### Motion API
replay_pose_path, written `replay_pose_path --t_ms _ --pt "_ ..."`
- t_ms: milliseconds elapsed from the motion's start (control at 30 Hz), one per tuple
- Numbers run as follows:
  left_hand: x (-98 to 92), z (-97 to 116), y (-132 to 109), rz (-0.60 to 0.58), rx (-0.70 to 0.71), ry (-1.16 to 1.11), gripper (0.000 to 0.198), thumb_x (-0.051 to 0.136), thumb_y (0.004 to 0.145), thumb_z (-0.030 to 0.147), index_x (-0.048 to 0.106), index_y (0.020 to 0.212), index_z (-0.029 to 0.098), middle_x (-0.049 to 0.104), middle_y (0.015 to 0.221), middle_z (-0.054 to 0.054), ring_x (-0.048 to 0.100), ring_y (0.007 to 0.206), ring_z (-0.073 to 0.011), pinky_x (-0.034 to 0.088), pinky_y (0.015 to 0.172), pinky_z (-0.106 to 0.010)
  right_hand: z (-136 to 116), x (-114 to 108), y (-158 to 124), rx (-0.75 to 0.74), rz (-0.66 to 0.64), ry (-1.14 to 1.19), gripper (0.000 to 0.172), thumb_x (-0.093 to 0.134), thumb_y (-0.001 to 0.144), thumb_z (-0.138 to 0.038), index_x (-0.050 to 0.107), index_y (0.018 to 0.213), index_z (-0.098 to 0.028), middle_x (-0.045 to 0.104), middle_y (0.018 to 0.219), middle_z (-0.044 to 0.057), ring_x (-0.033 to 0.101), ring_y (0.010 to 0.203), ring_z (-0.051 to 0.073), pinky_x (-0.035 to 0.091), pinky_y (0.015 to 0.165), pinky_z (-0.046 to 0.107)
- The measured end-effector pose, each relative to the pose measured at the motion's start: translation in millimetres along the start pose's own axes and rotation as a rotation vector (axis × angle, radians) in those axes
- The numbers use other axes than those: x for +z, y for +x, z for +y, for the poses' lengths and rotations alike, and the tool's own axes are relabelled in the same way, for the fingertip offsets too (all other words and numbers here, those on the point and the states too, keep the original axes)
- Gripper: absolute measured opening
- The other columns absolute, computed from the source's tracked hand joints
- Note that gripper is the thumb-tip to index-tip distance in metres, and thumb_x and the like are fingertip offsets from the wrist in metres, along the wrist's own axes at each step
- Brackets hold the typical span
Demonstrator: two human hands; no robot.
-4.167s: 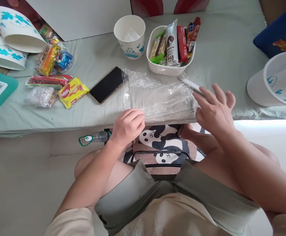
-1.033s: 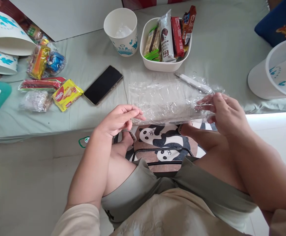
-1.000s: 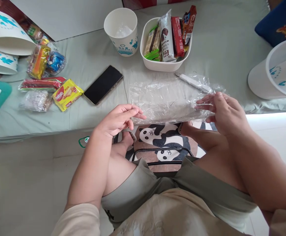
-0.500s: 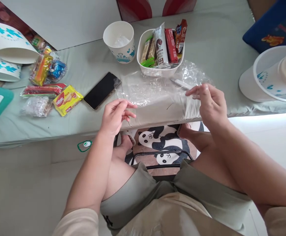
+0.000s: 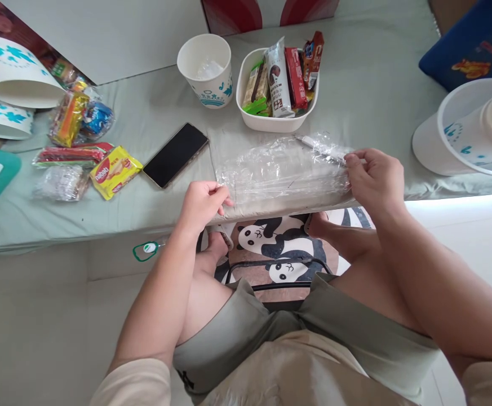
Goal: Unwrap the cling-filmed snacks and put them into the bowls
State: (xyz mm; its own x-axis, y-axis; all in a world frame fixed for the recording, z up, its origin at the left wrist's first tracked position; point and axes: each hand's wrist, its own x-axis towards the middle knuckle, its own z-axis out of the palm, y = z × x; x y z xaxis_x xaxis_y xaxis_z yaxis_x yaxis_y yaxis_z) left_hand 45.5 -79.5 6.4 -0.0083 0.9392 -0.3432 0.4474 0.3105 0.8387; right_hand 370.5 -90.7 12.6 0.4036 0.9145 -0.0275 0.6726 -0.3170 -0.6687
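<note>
A crinkled clear plastic sheet, perhaps a flattened bag (image 5: 271, 175), stretches low over the front of the cloth-covered surface. My left hand (image 5: 205, 207) pinches its left end, fingers curled in. At the opposite end, my right hand (image 5: 376, 179) grips the plastic between thumb and fingers. A slim white object with a darker tip (image 5: 319, 148) lies by the plastic near my right fingers; its kind is unclear. Just behind the sheet stands a white tub (image 5: 271, 124) of upright wrapped snack bars (image 5: 277, 79).
A paper cup (image 5: 209, 93) holding something clear stands left of the tub. A black phone (image 5: 176, 155) lies by my left hand, with a yellow wafer packet (image 5: 116, 172) and other wrapped snacks further left. A translucent bucket (image 5: 431, 141) with cups stands at right.
The plastic is now pulled forward and spread between my hands, away from the tub. My left hand has curled closed and dropped slightly; my right hand has shifted right.
</note>
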Motion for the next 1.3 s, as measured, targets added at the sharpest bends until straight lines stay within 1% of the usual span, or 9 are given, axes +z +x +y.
replay_pose_path --t_ms 200,400,600,667,767,867,1033,1200,1300 --pt "-2.5 5 -7 -0.021 -0.018 0.259 0.022 0.058 0.071 0.026 0.062 0.050 0.020 0.068 0.053 -0.002 0.051 0.042 -0.0111 0.037 0.045 -0.024 4 2 0 -0.032 -0.008 -0.144 0.018 0.061 0.089 -0.032 0.068 0.104 -0.027 0.063 0.063 -0.002 0.062 0.070 0.024 0.049 0.085 0.045" --pt "-5.2 11 -17 0.069 0.103 0.726 0.046 0.070 0.074 0.036 0.042 0.040 0.024 0.035 0.039 0.003 0.032 0.042 -0.0132 0.021 0.049 -0.030 6 8 6 -0.154 0.029 -0.218 0.024 0.066 0.083 -0.028 0.066 0.107 -0.027 0.066 0.077 0.002 0.066 0.086 0.029 0.046 0.099 0.058" --pt "-0.1 10 -26 0.384 0.509 0.573 0.022 0.067 0.086 0.037 0.064 0.068 0.023 0.066 0.062 -0.001 0.062 0.062 -0.0190 0.049 0.066 -0.035 -7 3 -16 -0.551 0.290 -0.143 0.022 0.055 0.094 -0.028 0.068 0.111 -0.021 0.069 0.113 0.019 0.064 0.112 0.035 0.051 0.097 0.055" --pt "13.5 9 -25 0.275 0.703 0.553 0.013 0.062 0.089 0.030 0.073 0.087 0.022 0.079 0.086 -0.005 0.073 0.087 -0.0238 0.057 0.086 -0.041 -11 15 -32 -0.856 0.148 -0.083 0.026 0.052 0.096 -0.025 0.067 0.117 -0.023 0.073 0.111 0.014 0.068 0.108 0.031 0.055 0.094 0.050" --pt "33.5 6 -22 -0.024 0.782 0.655 0.044 0.068 0.088 0.032 0.070 0.128 0.017 0.072 0.138 -0.014 0.062 0.136 -0.0338 0.046 0.118 -0.053 -13 39 -52 -1.068 -0.245 -0.178 0.045 0.054 0.098 -0.033 0.059 0.141 -0.021 0.069 0.139 0.014 0.063 0.132 0.033 0.051 0.109 0.052" --pt "39.4 2 -20 -0.230 0.634 0.822 0.076 0.073 0.085 0.037 0.050 0.155 0.014 0.044 0.168 -0.015 0.033 0.159 -0.0407 0.027 0.130 -0.064 -10 49 -54 -0.945 -0.340 -0.314 0.061 0.057 0.097 -0.042 0.052 0.151 -0.014 0.056 0.157 0.019 0.050 0.148 0.038 0.040 0.120 0.059" --pt "29.9 -4 -19 -0.319 0.496 0.928 0.084 0.066 0.089 0.026 0.032 0.166 0.022 0.026 0.177 -0.008 0.016 0.165 -0.0373 0.018 0.134 -0.063 5 38 -28 -0.698 -0.304 -0.393 0.066 0.050 0.099 -0.052 0.050 0.153 -0.015 0.047 0.164 0.020 0.044 0.153 0.039 0.033 0.124 0.064" --pt "22.1 -9 -21 -0.241 0.613 0.899 0.078 0.052 0.083 0.001 0.043 0.158 0.022 0.039 0.171 -0.011 0.031 0.161 -0.0343 0.032 0.130 -0.057 4 30 -13 -0.577 -0.175 -0.393 0.057 0.041 0.101 -0.045 0.055 0.148 -0.016 0.052 0.161 0.019 0.045 0.152 0.039 0.030 0.124 0.064" --pt "16.7 -10 -19 -0.087 0.708 0.831 0.049 0.052 0.080 0.001 0.065 0.124 0.018 0.068 0.130 -0.015 0.063 0.125 -0.0326 0.055 0.105 -0.050 -6 31 -21 -0.661 -0.102 -0.370 0.053 0.047 0.098 -0.046 0.060 0.141 -0.019 0.059 0.153 0.017 0.049 0.148 0.039 0.033 0.121 0.062"
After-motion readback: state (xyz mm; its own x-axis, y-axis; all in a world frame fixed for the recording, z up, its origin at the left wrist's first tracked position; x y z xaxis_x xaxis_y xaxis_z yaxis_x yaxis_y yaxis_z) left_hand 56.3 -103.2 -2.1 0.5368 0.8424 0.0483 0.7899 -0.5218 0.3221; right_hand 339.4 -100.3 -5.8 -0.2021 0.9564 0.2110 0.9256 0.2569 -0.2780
